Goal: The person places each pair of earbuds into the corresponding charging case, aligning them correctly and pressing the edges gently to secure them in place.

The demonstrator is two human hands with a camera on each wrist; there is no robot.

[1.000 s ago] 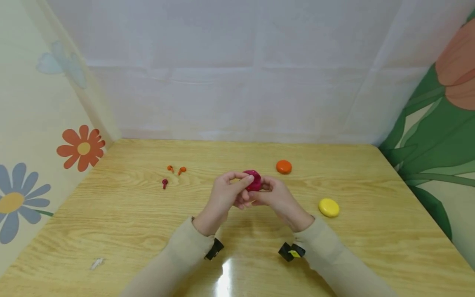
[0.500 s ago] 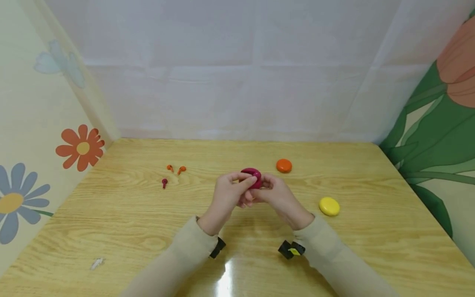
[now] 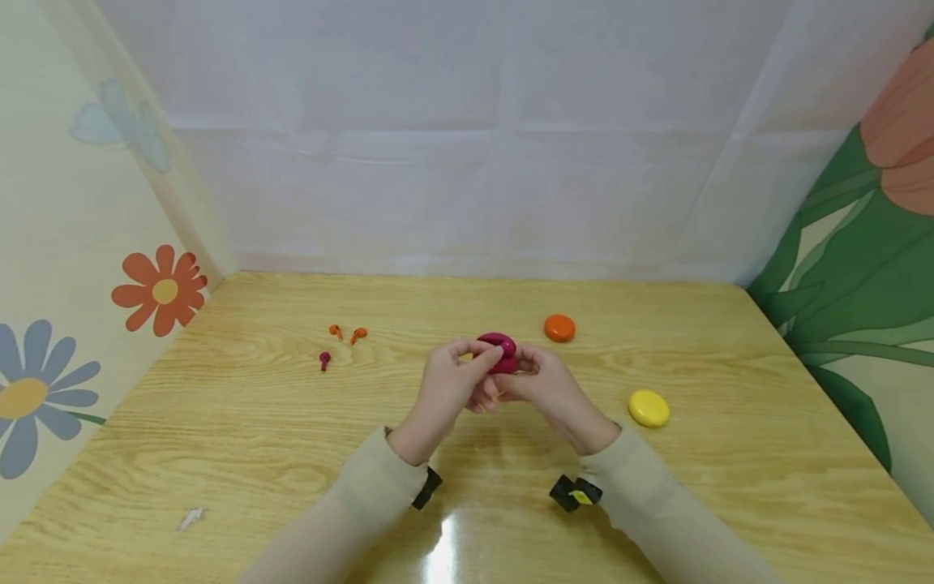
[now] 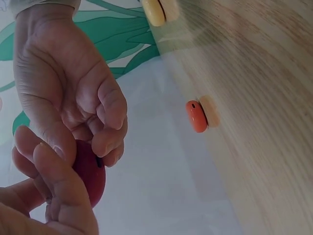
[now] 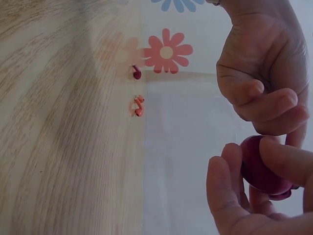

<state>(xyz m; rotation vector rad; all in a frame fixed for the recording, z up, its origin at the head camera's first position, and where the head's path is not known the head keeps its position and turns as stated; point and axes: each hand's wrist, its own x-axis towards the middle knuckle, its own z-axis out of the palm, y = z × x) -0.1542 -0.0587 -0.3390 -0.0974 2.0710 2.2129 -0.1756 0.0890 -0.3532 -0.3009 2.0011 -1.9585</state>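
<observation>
In the head view a round magenta earbud case (image 3: 493, 336) is held up over the middle of the table with its lid raised. My right hand (image 3: 543, 393) grips its right side between thumb and fingers; the right wrist view shows the case's smooth outer shell (image 5: 259, 169) between them. My left hand (image 3: 448, 389) has its thumb and curled fingers on a glossy magenta earbud (image 3: 508, 348) at the case's open side. Fingers hide most of the case's inside. In the left wrist view the shell (image 4: 93, 178) shows a small dark slot.
Left on the wooden table (image 3: 241, 422) lie two orange earbuds (image 3: 357, 335) and one magenta earbud (image 3: 324, 360). On the right are a closed orange case (image 3: 559, 328) and a yellow case (image 3: 649, 408). A small white scrap (image 3: 191, 519) lies front left. A white cloth hangs behind.
The magenta case has tipped slightly, so its raised lid and the earbud show more plainly. My left wrist has turned and shifted a little right. The things on the table have not moved.
</observation>
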